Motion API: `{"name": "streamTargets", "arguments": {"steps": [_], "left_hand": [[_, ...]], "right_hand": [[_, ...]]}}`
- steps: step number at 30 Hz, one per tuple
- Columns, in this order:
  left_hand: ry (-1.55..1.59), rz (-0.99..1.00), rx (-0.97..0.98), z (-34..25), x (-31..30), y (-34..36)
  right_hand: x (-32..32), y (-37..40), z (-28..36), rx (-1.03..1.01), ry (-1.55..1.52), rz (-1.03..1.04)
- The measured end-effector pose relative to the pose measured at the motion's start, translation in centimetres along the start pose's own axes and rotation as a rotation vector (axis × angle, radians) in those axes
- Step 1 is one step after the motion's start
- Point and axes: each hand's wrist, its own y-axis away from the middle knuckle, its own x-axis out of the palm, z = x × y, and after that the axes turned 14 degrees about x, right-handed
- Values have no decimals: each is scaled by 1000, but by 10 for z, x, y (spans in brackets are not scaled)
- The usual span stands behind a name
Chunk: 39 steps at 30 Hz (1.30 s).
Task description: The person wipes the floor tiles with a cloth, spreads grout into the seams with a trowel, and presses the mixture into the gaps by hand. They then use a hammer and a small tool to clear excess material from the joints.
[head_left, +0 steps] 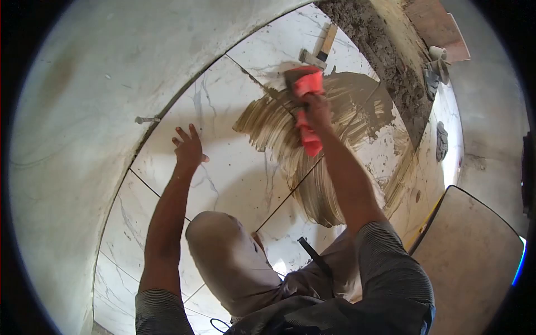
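Under me and all around my knees is a big floor of white tiles [234,153] with thin gray lines in them. A big pale wall [67,111] curves up along the left side. On the right, near my arm, stands a large flat panel [474,257] with a dark edge. Wet brown mud [357,92] is spread over the tiles in front of me, with lots of curved streaks in it. Past it, at the top right, is a long strip of dark, lumpy mud [399,72], and a brown board [438,28] is by its far side.

My bent knee [215,231] sticks out over the tiles. My right hand [317,111] is closed around the middle of a red cloth [310,84], and the cloth pokes out on both sides of it. The cloth is on the streaky mud, and its top end looks dark and dirty. My left hand [190,149] is open with the fingers spread, and it has hold of nothing. It is over a clean tile, but I cannot tell if it touches.

Just past the cloth, a hammer [328,42] with a wooden handle lies on a white tile. Two gray things [441,141] are at the far right, too hard to make out, and a pale cup [438,53] is near one of them. A small metal bit [148,119] is at the edge of the left wall.
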Motion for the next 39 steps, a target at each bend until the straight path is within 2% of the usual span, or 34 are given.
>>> {"name": "streamTargets", "arguments": {"steps": [1, 3, 4, 6, 7, 9, 10, 12, 15, 16, 19, 20, 22, 24, 26, 28, 29, 31, 33, 35, 37, 39], "left_hand": [[-4, 2, 6, 0, -3, 0], [-3, 18, -2, -3, -6, 0], [16, 1, 5, -3, -4, 3], [-20, -23, 3, -3, -4, 2], [-35, -21, 0, -2, -3, 0], [-43, 23, -11, -3, -5, -3], [-59, 7, -1, -2, -2, -3], [-70, 27, 18, 0, -7, -1], [-146, 109, 66, -3, -16, -4], [-206, 171, 81, -1, -15, -11], [-209, 117, 126, 4, -11, -8], [-206, 135, 125, 4, -8, -2], [-154, 154, 88, 2, -18, -9], [-155, 157, 85, -1, -20, -6], [-153, 147, 85, -3, -24, -9], [-185, 203, 68, -5, -26, -10], [-184, 196, 67, -6, -26, -10], [-207, 201, 61, -6, -24, -11], [-200, 184, 66, -3, -27, -13], [-202, 193, 85, -3, -19, -10], [-260, 134, 119, 1, -12, -12], [-303, 119, 149, 6, 0, -17]], "right_hand": [[-13, -5, -3, 1, 5, -5], [-38, -12, 6, 167, -85, -213], [-42, -8, 15, 173, -86, -194], [-51, -15, 49, -11, -202, -217], [-55, -18, 68, -4, -216, -219], [-64, -17, 119, -28, -48, -74], [-66, -20, 139, -22, -56, -77], [-59, -31, 176, -81, 50, 46], [-13, -64, 204, -118, 148, 132], [19, -84, 212, -182, 316, 114], [36, -100, 209, -207, 364, 130], [26, -103, 202, -281, 357, 207], [-17, -85, 185, -563, 650, 329], [-19, -60, 126, -660, 564, 270], [-49, -22, 78, -674, 579, 362], [-69, 3, 38, -642, 728, 512], [-76, 13, 13, -610, 692, 561], [-85, 11, 6, -581, 652, 609], [-106, -12, 29, -195, 540, 962], [-99, -35, 37, -223, 145, 653], [-96, -65, 68, -56, -201, 725], [-79, -79, 106, -292, 126, 438]]}}
